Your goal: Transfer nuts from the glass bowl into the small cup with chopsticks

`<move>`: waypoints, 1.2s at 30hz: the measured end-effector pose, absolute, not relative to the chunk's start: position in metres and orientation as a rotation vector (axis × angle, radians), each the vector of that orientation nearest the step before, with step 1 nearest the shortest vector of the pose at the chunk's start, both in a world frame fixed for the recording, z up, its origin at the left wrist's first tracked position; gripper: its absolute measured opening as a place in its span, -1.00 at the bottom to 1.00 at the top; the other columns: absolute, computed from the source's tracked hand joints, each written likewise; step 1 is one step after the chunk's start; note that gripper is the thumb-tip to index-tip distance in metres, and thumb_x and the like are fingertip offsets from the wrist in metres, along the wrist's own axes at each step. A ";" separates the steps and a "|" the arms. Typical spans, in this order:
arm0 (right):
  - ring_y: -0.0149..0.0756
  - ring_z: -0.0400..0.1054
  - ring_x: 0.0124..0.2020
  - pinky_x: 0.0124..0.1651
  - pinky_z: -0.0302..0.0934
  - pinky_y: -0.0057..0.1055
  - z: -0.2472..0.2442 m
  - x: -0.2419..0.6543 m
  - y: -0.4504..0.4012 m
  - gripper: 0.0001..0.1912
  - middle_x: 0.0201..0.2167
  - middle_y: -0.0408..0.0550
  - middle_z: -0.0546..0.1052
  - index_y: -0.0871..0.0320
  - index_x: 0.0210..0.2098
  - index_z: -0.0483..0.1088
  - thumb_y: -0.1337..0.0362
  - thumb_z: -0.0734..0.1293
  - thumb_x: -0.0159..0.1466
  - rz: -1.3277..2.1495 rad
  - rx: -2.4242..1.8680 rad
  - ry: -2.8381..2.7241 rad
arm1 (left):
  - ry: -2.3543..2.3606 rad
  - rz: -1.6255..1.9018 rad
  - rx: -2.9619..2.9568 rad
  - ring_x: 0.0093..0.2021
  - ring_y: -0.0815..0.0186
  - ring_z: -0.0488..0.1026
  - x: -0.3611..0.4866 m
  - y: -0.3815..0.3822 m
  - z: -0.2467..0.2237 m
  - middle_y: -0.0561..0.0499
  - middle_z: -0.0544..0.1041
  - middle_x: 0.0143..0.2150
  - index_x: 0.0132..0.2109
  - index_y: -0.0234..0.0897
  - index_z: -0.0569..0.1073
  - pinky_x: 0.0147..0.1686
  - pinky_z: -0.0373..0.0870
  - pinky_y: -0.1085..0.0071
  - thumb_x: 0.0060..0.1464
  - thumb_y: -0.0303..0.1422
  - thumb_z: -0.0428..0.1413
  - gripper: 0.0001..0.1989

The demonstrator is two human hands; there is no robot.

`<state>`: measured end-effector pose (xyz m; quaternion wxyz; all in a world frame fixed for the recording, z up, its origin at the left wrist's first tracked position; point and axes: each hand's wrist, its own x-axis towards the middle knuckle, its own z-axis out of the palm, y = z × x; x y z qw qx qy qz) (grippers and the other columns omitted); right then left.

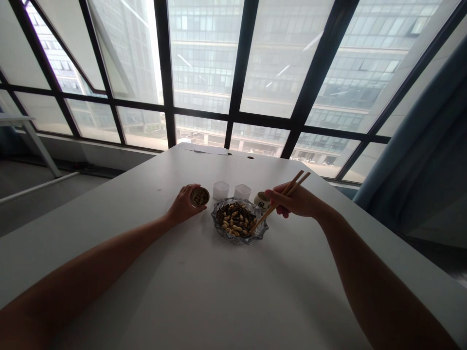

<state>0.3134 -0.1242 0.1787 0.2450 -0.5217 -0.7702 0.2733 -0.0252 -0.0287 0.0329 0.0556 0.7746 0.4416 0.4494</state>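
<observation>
My left hand [183, 204] is closed around a small round cup [200, 197], tilted so that its mouth shows pieces that look like peanuts inside. In my right hand [292, 200] is a pair of wooden chopsticks [273, 208], their tips down among the food at the right side of a glass bowl [219, 232]. That bowl has a wavy rim and holds peanuts in shells [233, 226] at the front, with dark, slender seeds [233, 210] mostly behind them. Partly hidden by my right fingers, a pale cup with dark lettering [261, 198] stands behind the bowl.
Two small translucent containers [221, 190] stand just behind the bowl on the white table [204, 291]. Paper sheets [204, 148] lie at the table's far end, near two dark round holes. Large windows rise beyond, and a blue curtain [408, 146] hangs at right.
</observation>
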 end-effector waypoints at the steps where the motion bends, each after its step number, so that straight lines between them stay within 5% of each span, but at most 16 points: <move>1: -0.41 0.36 -0.71 -0.60 0.24 -0.48 0.179 0.314 -0.124 -0.31 -0.68 -0.04 0.51 0.21 -0.56 0.44 -0.36 0.34 0.14 0.751 -1.430 -2.095 | 1.335 1.370 2.355 0.18 -0.02 0.40 -0.025 -0.028 0.032 -0.17 0.47 0.15 0.13 -0.20 0.35 0.20 0.36 0.04 -0.15 -0.23 0.37 -0.32; 23: -0.42 0.33 -0.74 -0.64 0.21 -0.50 0.174 0.313 -0.121 -0.35 -0.71 -0.06 0.48 0.20 -0.57 0.43 -0.32 0.35 0.16 0.771 -1.420 -2.059 | 1.464 1.233 2.002 -0.04 0.04 0.57 -0.030 -0.017 0.028 -0.19 0.60 0.00 0.14 -0.29 0.39 0.00 0.51 0.13 -0.13 0.09 0.29 -0.22; 36: -0.46 0.26 -0.78 -0.71 0.14 -0.54 0.163 0.333 -0.101 -0.40 -0.76 -0.07 0.44 0.21 -0.58 0.44 -0.24 0.40 0.16 0.826 -1.385 -1.761 | 1.490 1.150 2.488 0.26 -0.14 0.34 -0.001 -0.012 0.066 -0.26 0.47 0.22 0.22 -0.25 0.36 0.26 0.20 -0.09 0.07 0.05 0.20 -0.32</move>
